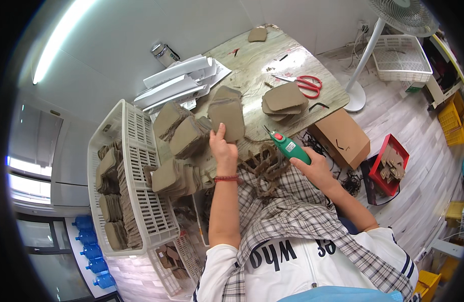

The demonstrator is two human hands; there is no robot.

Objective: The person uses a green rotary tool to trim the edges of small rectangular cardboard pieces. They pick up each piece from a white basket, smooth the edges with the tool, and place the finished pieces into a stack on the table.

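Observation:
My left hand [225, 149], with a red bracelet at the wrist, grips the near edge of a brown rounded flat piece [228, 119] at the table's left part. Another such piece shows partly behind it. In my right hand [315, 168] is a green handheld electric cutter [290, 148] with a red button. Its thin metal tip points up and left, apart from the pieces. Just beyond the tip lies a small stack of brown pieces [284, 98]. Left of my left hand stand several tilted bundles of brown pieces [187, 137]. Brown offcut strips [266, 163] lie on my checked apron.
Red-handled scissors [309, 86] lie on the table [253, 70]. Paper rolls [177, 80] and a flask [164, 53] stand at its far left. A white crate [150, 204] of pieces is at the left. A cardboard box [339, 137], red tray [399, 186] and fan [363, 65] are right.

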